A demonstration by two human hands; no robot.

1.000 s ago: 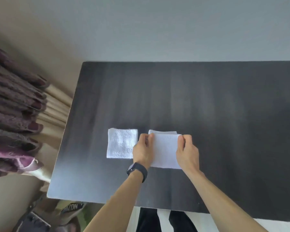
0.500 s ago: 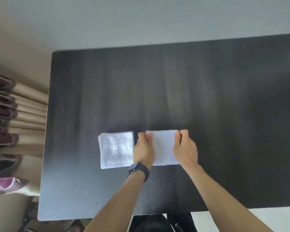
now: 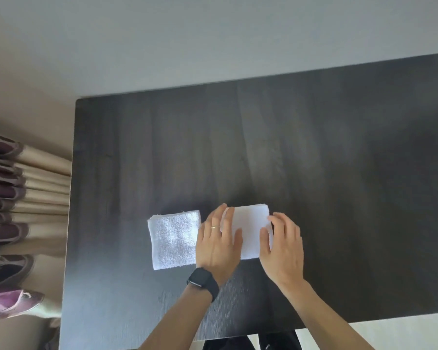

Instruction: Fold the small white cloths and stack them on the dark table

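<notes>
A dark wood-grain tabletop (image 3: 314, 160) filled most of the view, with a pale wall (image 3: 213, 34) beyond its far edge and pleated beige and purple curtains (image 3: 36, 188) hanging off its left side. Two small white cloths lay on it, near the front edge and left of centre. The folded cloth (image 3: 175, 239), a square with layered edges at its far left corner, sat alone just left of the hands. The second cloth (image 3: 250, 228) lay just beside it, a narrow strip of tabletop between them. Two hands rested on this second cloth. The left hand (image 3: 219, 245) lay flat over its left edge and the right hand (image 3: 282, 251) over its right edge, both sets of fingers straight and loosely spread, gripping nothing. The hands hid both side edges and the near corners. One black watch (image 3: 203, 280) circled the left wrist, and one thin ring (image 3: 215, 226) showed on a left finger.
</notes>
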